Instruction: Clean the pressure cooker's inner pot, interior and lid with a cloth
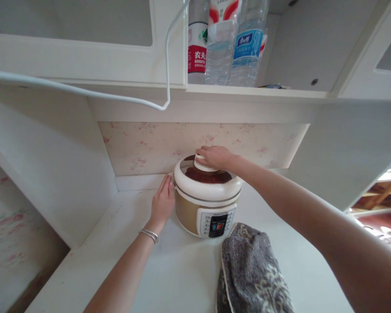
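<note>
A white and gold electric pressure cooker (pixel 187 213) with a dark reddish-brown lid top stands upright on the white counter. My right hand (pixel 215 157) is closed around the white handle of its lid (pixel 179 176). The lid sits on the cooker's body. Against the cooker's left side rests my left hand (pixel 164 198), its fingers stretched out and touching near the rim; part of the fingertips is hard to make out. Just in front of the cooker, to the right, lies a folded grey patterned cloth (pixel 247 265), which neither hand touches.
Overhead, a white cabinet shelf (pixel 280 93) holds several plastic bottles (pixel 246 52). A white cable (pixel 117 98) hangs across the upper left. White side panels flank the counter (pixel 182 269), and flowered wallpaper (pixel 143 143) covers the wall behind.
</note>
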